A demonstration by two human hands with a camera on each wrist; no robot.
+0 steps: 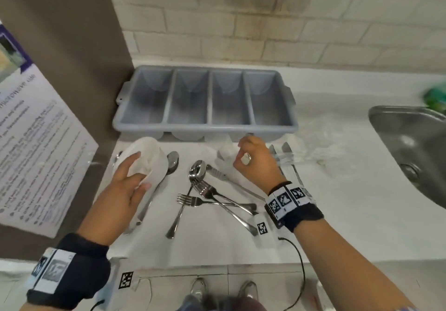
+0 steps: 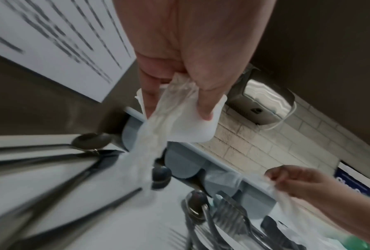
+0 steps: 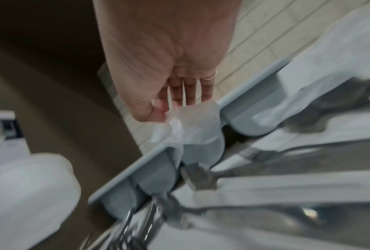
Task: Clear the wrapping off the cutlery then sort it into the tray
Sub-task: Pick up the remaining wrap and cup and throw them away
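A grey four-compartment tray (image 1: 210,127) stands empty at the back of the white counter. In front of it lie loose forks (image 1: 205,191), spoons (image 1: 196,169) and knives (image 1: 287,156). My left hand (image 1: 141,170) holds a bundle of white paper (image 1: 149,151) above the left spoons; the left wrist view shows its fingers (image 2: 205,111) pinching the paper (image 2: 192,128) together with a strip of clear wrap (image 2: 158,118). My right hand (image 1: 241,152) pinches a piece of clear plastic wrap (image 1: 225,153) just before the tray's front edge, as the right wrist view confirms (image 3: 190,125).
A steel sink (image 1: 376,117) is set into the counter at the right, with something green (image 1: 434,98) behind it. Crumpled clear plastic (image 1: 321,139) lies between tray and sink. A brown wall with a printed notice (image 1: 36,129) bounds the left side.
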